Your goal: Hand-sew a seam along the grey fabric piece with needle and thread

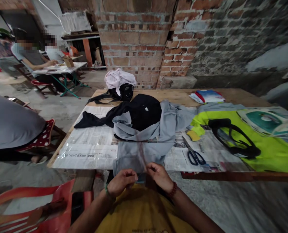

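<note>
My left hand [123, 182] is closed, its fingers curled in a pinch just below the table's front edge. Close beside it, my right hand [158, 176] is closed too, thumb against fingertips. A thin, blurred brownish streak [141, 150] runs up from the right fingertips; what it is cannot be made out. Anything between the left fingers is too small to name. Just beyond both hands, grey fabric [144, 152] hangs over the table edge. Behind it lies a bunched grey and black garment [144, 111] with a small white logo.
Scissors [194, 155] and a yellow sponge-like piece [193, 135] lie on newspaper under clear plastic [85, 158]. On the right are a black strap loop [233, 137], neon-yellow fabric [267, 155] and an iron [264, 119]. A red plastic chair [63, 197] stands left; people sit beyond.
</note>
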Demonstrator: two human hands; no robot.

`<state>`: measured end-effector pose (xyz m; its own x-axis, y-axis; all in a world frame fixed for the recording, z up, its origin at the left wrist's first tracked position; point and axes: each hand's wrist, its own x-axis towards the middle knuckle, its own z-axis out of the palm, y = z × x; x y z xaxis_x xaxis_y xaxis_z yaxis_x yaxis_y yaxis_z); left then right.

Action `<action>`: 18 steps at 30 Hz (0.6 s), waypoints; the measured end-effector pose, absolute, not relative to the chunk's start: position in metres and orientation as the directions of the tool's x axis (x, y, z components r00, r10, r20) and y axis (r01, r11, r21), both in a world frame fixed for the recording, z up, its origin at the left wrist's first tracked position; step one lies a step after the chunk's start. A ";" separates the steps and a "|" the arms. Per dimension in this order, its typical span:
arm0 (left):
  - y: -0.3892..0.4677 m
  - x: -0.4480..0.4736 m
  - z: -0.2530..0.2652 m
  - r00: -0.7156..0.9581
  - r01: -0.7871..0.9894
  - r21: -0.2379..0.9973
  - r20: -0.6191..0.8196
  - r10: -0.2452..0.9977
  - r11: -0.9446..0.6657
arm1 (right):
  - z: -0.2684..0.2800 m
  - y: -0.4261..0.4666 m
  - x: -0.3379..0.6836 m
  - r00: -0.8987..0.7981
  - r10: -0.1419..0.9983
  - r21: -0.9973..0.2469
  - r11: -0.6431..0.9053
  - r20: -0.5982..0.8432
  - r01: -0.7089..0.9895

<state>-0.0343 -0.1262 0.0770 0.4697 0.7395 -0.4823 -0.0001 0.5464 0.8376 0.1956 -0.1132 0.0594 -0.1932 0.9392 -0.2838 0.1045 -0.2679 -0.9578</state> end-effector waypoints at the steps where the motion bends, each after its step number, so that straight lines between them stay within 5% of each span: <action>1: -0.126 -0.034 0.077 0.473 -0.007 0.838 -0.478 0.740 0.546 | 0.060 -0.114 0.196 -0.190 0.941 -0.958 -0.266 -0.281 0.104; 18: -0.122 -0.034 0.067 0.506 -0.193 0.780 -0.441 0.741 0.596 | 0.053 -0.116 0.195 -0.217 0.927 -0.951 -0.308 -0.307 0.033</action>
